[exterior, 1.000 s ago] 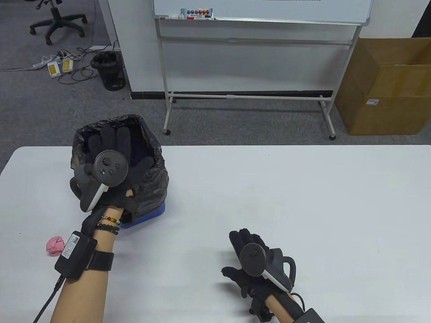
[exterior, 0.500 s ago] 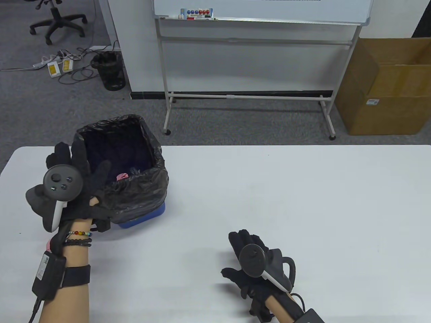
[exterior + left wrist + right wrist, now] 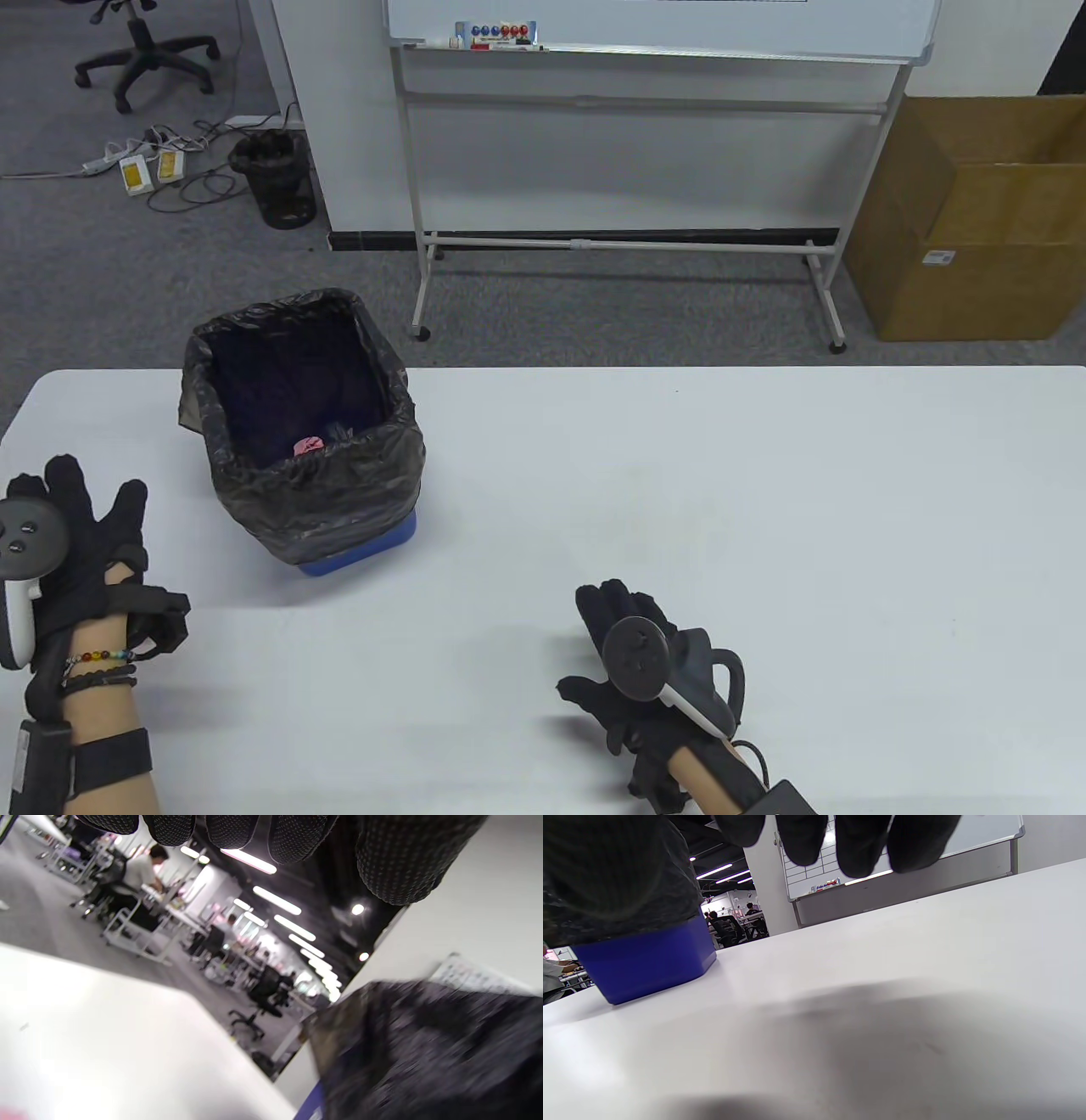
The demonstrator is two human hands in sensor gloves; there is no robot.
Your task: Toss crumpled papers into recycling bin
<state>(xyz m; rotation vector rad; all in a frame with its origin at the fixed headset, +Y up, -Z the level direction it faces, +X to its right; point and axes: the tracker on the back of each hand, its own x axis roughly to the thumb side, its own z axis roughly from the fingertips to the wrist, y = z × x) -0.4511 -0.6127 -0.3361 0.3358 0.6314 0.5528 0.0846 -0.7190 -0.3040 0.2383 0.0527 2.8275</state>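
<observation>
Left hand (image 3: 72,552) has pulled back from over the blue recycling bin lined with a black plastic bag (image 3: 305,433) to the counter's left edge, fingers spread wide and holding nothing; one pink crumpled paper ball (image 3: 306,446) now lies inside the bin, so that toss looks done, while the second pink ball seen earlier near the left forearm is now hidden. Right hand (image 3: 632,658) stays low over the white counter (image 3: 721,509), fingers loosely spread, empty. Room beyond: grey carpet, a rolling whiteboard (image 3: 662,34), a brown cardboard box (image 3: 976,221), a black mesh wastebasket (image 3: 276,178).

No legible text anywhere
</observation>
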